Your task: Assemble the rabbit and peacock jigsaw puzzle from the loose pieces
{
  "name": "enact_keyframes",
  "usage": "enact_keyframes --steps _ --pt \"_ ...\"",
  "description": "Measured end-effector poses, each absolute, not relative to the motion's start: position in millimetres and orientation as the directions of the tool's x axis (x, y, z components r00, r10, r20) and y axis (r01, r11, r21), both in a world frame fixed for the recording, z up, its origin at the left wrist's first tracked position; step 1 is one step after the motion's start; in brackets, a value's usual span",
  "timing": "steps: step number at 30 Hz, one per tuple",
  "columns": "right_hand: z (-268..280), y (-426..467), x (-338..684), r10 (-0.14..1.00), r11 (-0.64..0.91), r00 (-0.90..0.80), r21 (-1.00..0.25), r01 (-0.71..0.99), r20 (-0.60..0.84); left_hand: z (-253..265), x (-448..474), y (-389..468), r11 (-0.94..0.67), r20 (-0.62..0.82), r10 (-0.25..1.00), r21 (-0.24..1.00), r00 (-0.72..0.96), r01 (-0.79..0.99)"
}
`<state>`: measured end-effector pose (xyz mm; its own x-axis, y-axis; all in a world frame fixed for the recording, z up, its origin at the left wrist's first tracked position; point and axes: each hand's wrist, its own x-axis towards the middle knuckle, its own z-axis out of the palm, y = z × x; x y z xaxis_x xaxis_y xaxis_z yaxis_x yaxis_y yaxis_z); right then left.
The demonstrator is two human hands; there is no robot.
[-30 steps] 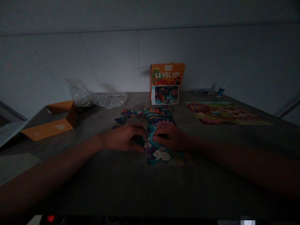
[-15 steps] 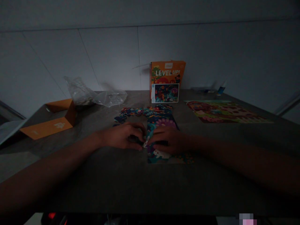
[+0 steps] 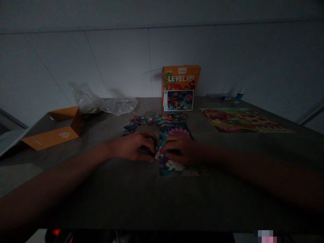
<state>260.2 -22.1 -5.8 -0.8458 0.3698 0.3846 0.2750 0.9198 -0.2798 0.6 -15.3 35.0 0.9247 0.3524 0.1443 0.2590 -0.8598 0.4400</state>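
At nine o'clock on puzzle [image 3: 174,166], likely joining bunny piece [image 3: 157,156], pinched in left hand [image 3: 133,145], beside half-spread right hand [image 3: 181,148]; push flat next.

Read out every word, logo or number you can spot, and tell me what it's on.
"LEVEL UP!": standing orange puzzle box.
Puzzle-piece symbol, no readable words: open orange box.
Too small or blurred: the puzzle box's top label, the picture card's side strip, any print on the small blue container.
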Motion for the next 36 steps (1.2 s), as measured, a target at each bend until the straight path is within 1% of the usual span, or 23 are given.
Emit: enact_keyframes --steps 5,7,15,20,25,32,36 --pt "-4 -25 260 0.434 0.899 -0.815 -0.238 0.367 0.384 34 0 -14 -0.856 0.144 0.352 0.448 0.925 0.256" --pt "-2 -26 260 0.458 0.887 -0.813 -0.237 0.396 0.360 34 0 -14 -0.858 0.152 0.348 0.450 0.925 0.249" --pt "-2 -27 260 0.496 0.862 -0.829 -0.260 0.435 0.259 34 1 -15 -0.866 0.180 0.335 0.445 0.925 0.227" --pt "-1 -27 260 0.498 0.856 -0.833 -0.286 0.430 0.239 33 1 -14 -0.863 0.165 0.341 0.444 0.925 0.239" --pt "-3 -26 260 0.498 0.859 -0.825 -0.280 0.428 0.268 32 0 -15 -0.867 0.170 0.342 0.437 0.924 0.240" --pt "0 -28 258 0.493 0.868 -0.829 -0.207 0.451 0.262 31 0 -14 -0.872 0.195 0.341 0.432 0.920 0.231" --pt "6 -30 259 0.476 0.879 -0.841 -0.174 0.444 0.258 33 1 -18 -0.863 0.171 0.333 0.452 0.927 0.227"
